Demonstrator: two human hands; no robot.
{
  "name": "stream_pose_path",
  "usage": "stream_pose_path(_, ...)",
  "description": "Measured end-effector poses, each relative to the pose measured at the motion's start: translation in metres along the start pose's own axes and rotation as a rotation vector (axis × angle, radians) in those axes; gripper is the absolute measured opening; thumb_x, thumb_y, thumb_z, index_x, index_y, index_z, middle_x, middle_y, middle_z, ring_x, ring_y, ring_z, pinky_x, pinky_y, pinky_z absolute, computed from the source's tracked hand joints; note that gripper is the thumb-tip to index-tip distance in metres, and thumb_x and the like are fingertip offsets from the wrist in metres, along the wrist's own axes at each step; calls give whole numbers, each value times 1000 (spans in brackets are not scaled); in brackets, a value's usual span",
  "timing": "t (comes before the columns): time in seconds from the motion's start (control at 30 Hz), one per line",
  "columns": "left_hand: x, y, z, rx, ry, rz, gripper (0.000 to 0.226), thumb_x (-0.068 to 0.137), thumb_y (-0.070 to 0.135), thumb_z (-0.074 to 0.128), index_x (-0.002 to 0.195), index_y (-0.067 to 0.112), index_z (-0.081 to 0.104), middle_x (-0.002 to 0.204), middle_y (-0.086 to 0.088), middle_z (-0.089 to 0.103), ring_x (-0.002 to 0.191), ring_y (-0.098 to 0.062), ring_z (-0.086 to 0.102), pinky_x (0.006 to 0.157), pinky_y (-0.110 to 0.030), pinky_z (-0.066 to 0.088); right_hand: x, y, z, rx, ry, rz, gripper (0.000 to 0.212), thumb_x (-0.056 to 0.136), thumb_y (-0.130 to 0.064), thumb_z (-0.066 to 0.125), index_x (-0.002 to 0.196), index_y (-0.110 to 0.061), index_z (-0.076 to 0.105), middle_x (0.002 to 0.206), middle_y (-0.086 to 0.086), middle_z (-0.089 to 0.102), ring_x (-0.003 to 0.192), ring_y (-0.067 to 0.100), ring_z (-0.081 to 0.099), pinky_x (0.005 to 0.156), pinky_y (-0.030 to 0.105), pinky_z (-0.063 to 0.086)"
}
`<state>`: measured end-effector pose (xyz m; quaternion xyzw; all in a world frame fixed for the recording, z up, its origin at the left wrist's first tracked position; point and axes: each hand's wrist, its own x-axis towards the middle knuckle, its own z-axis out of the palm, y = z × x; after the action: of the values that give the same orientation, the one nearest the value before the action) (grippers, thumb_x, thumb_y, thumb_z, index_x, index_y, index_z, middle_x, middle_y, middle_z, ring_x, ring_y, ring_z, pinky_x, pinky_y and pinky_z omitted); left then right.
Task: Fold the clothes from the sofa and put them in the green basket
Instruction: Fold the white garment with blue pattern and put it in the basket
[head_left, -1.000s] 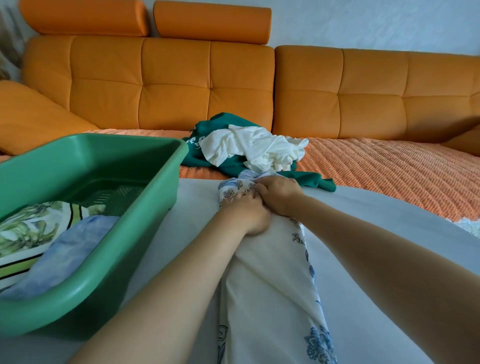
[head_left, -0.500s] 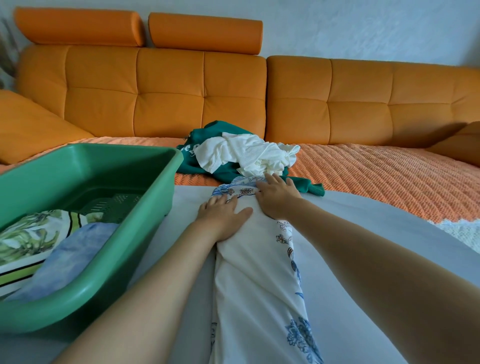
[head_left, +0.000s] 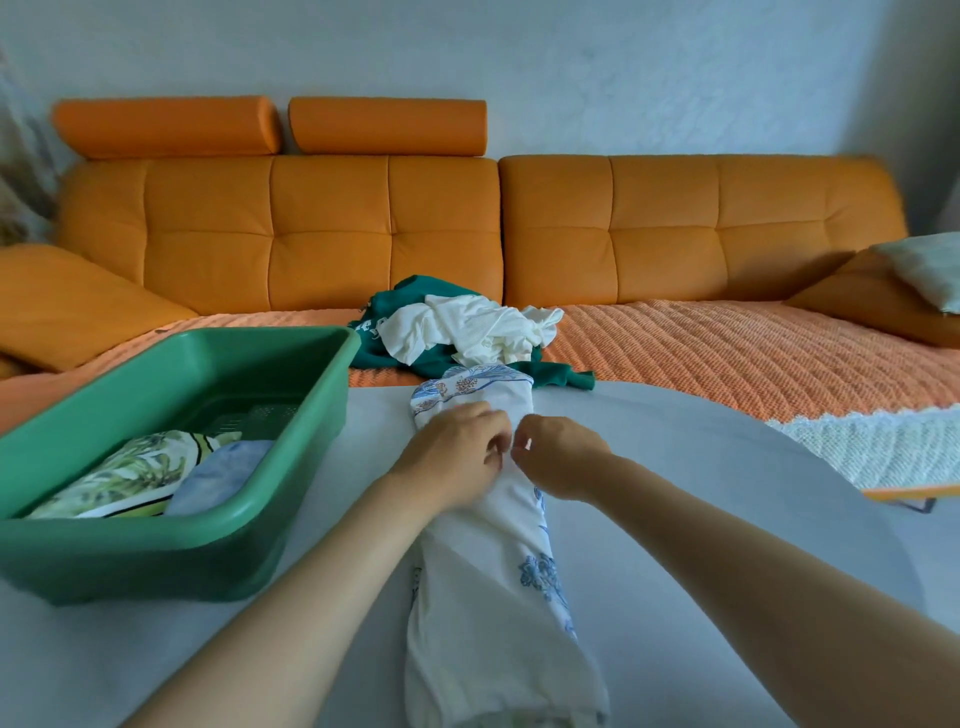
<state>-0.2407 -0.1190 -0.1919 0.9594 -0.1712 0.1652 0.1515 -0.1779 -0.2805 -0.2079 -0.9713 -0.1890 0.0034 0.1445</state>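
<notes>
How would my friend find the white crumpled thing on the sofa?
Look at the long orange leather sofa, mid-seat, where its two backrests meet. There the crumpled plain white garment lies on top of a dark green garment. It has no pattern, unlike the white cloth with blue flowers on the grey table in front.

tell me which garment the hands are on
The white floral garment on the table, under the left hand and right hand; the green garment and plain white garment lie crumpled on the sofa.

floral cloth (head_left: 483, 597) folded lengthwise, green basket (head_left: 156, 566) beside
</notes>
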Motion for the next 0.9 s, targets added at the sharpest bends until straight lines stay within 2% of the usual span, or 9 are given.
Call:
stream_pose_path(0.13, -45, 36, 7, -194, -337, -36, 7, 81, 34, 64, 87, 35, 67, 87, 19, 62, 82, 2, 58, 71, -19, 47, -20, 11, 0, -49, -179, 159, 38, 94, -49, 49, 82, -14, 58, 84, 4, 66, 77, 23, 56, 67, 31, 43)
stream_pose_path(0.2, -59, 47, 14, -219, -455, -8, 24, 75, 50, 71, 97, 41, 72, 92, 24, 60, 85, 7, 57, 73, -14, 46, -29, 12, 4, 51, -243, 206, 40, 91, -46, 57, 68, -13, 59, 52, 0, 62, 60, 19, 56, 60, 28, 45)
stream_pose_path(0.23, -64, 50, 16, -219, -473, 1, 31, 72, 55, 72, 101, 44, 71, 96, 25, 58, 87, 7, 56, 75, -14, 46, -32, 13, 6, 136, -251, 212, 36, 90, -41, 60, 68, -13, 61, 50, 0, 61, 57, 18, 57, 57, 26, 46)
stream_pose_path(0.3, -70, 53, 16, -251, -440, -3, 28, 73, 53, 76, 99, 45, 74, 97, 25, 59, 86, 7, 57, 77, -18, 47, -36, 14, 8, 243, -233, 189, 27, 92, -34, 63, 78, -11, 65, 67, 3, 67, 59, 18, 61, 54, 23, 48)
stream_pose_path(0.43, -79, 56, 15, -334, -392, -61, 9, 81, 32, 79, 90, 31, 79, 87, 16, 68, 81, -2, 63, 78, -33, 53, -36, 10, 9, 176, -195, 176, 27, 94, -37, 61, 89, -12, 68, 87, 8, 72, 74, 23, 69, 69, 30, 58)
stream_pose_path(0.57, -86, 57, 11, -352, -427, -37, 5, 86, 25, 74, 86, 29, 77, 86, 19, 67, 80, 2, 62, 71, -19, 48, -32, 6, 14, 18, 5, 213, 35, 96, -47, 58, 106, -14, 66, 105, 7, 67, 96, 30, 65, 70, 31, 46)
stream_pose_path(0.73, -100, 58, 4, -429, -596, -26, 6, 83, 28, 74, 87, 33, 75, 85, 24, 68, 76, 6, 64, 70, -16, 48, -26, 12, 22, -15, 77, 173, 30, 100, -42, 52, 102, -15, 64, 106, 8, 66, 95, 29, 63, 67, 31, 42)
stream_pose_path(0.8, -103, 58, 4, -430, -554, -39, 10, 84, 32, 71, 92, 37, 73, 88, 23, 69, 78, 6, 64, 72, -18, 49, -26, 10, 26, -30, 72, 159, 29, 99, -41, 49, 100, -15, 62, 107, 7, 66, 95, 29, 62, 68, 31, 42)
stream_pose_path(0.9, -104, 53, 4, -344, -337, -27, 15, 88, 37, 66, 102, 37, 69, 97, 16, 65, 92, 0, 58, 84, -26, 49, -30, 6, 26, -25, 66, 147, 31, 99, -40, 45, 111, -16, 60, 117, 8, 63, 104, 31, 61, 74, 32, 43)
